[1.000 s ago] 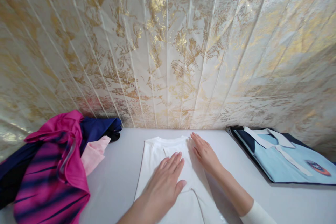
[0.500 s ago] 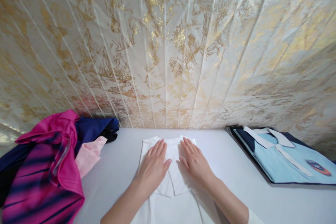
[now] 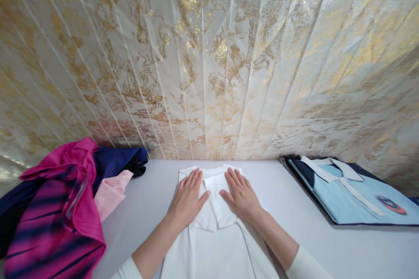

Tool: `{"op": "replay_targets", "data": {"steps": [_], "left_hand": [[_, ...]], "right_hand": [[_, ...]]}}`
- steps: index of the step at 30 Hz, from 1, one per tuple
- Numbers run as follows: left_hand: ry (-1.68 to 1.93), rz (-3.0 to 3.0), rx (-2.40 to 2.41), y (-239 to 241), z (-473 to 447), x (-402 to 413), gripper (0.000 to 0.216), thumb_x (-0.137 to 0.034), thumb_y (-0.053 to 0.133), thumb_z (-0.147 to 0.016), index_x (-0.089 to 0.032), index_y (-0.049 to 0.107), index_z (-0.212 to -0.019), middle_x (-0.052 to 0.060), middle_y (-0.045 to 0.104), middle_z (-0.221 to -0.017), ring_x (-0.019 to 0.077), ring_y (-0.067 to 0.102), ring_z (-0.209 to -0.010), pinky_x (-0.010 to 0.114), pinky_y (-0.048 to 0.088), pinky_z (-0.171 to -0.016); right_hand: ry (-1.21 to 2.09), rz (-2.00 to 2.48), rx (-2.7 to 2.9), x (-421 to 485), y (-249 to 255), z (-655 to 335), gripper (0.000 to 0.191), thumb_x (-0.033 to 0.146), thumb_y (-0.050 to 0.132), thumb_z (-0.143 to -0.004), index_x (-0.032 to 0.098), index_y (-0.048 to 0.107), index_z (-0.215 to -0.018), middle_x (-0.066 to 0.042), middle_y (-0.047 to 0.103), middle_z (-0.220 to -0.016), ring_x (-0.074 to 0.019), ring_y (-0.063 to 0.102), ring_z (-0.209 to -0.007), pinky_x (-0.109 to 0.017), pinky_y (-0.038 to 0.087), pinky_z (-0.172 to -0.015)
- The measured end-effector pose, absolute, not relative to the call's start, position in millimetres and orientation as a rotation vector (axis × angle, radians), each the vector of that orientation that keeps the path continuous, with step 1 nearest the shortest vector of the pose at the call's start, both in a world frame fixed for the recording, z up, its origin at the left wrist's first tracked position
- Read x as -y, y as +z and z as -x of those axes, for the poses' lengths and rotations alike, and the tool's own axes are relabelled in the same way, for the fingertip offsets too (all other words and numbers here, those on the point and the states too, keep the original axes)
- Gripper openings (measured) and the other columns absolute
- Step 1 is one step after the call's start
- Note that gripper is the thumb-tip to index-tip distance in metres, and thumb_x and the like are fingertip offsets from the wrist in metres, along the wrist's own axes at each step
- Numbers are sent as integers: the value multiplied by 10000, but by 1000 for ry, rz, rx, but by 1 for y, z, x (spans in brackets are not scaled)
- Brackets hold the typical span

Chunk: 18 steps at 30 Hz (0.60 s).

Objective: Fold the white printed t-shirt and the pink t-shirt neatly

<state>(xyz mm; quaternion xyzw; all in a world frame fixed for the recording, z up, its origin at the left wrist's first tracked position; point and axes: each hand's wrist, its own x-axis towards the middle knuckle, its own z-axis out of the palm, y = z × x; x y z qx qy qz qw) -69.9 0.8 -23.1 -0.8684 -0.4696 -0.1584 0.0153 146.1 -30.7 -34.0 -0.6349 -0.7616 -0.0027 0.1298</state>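
A white garment (image 3: 218, 250) lies on the white table in front of me, its far end folded over into two flaps that meet near the middle. My left hand (image 3: 187, 196) rests flat on the left flap, fingers stretched towards the far edge. On the right flap lies my right hand (image 3: 241, 194), also flat, with its thumb pointing inward. Neither hand grips the cloth. The garment's near end runs out of view at the bottom.
At the left is a loose heap with a pink and navy striped shirt (image 3: 55, 222), a navy cloth (image 3: 121, 157) and a pale pink cloth (image 3: 111, 194). Folded shirts lie at the right, a light blue polo shirt (image 3: 347, 200) on top. A gold-patterned curtain (image 3: 203, 61) hangs behind the table (image 3: 140, 226).
The white garment has shifted slightly away from me, and more of its near part shows. Both hands stay flat on it and have spread a little apart.
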Motion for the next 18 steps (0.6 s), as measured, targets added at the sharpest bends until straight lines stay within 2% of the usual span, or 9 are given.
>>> {"op": "replay_targets", "data": {"steps": [3,7,9,13,16,18], "left_hand": [[-620,2726,1420,-17,66,-1,516,-329,387,-989,-74,330,-1433,177,373,-1483,243,320,-1390,442,325,-1091],[-671,2909,1214,-1,52,22,429,-213,367,-980,-180,409,-1406,102,396,-1485,210,316,-1393,443,308,-1109],[-576,3094,1027,3,43,40,434,-232,409,-975,-215,415,-1409,74,384,-1495,203,313,-1395,429,307,-1112],[-424,3263,851,6,31,69,454,-382,518,-948,-215,476,-1368,102,290,-1536,253,266,-1413,445,284,-1119],[-371,3251,870,12,30,78,381,-406,539,-942,-203,571,-1263,118,303,-1529,274,272,-1409,458,274,-1119],[-354,3257,797,16,31,81,379,-413,529,-948,-201,567,-1260,114,307,-1528,267,269,-1412,455,269,-1121]], "right_hand": [[-50,1795,2177,26,-34,-156,530,415,370,-982,100,446,-1403,-160,313,-1520,-285,288,-1403,-459,319,-1100],[-90,1693,2182,26,-35,-165,472,315,320,-996,108,448,-1401,-162,366,-1494,-265,355,-1373,-444,362,-1082],[-83,1677,2222,26,-38,-167,472,293,318,-991,106,441,-1406,-161,360,-1496,-264,351,-1376,-450,363,-1081],[-71,1744,2297,24,-44,-168,502,295,355,-980,75,400,-1429,-158,288,-1524,-268,267,-1413,-452,312,-1107],[-83,1765,2307,24,-44,-166,516,321,373,-982,86,381,-1441,-149,262,-1533,-260,239,-1423,-442,286,-1119],[-95,1778,2313,24,-42,-165,529,337,390,-979,86,376,-1444,-146,257,-1535,-260,232,-1425,-437,278,-1123]]}}
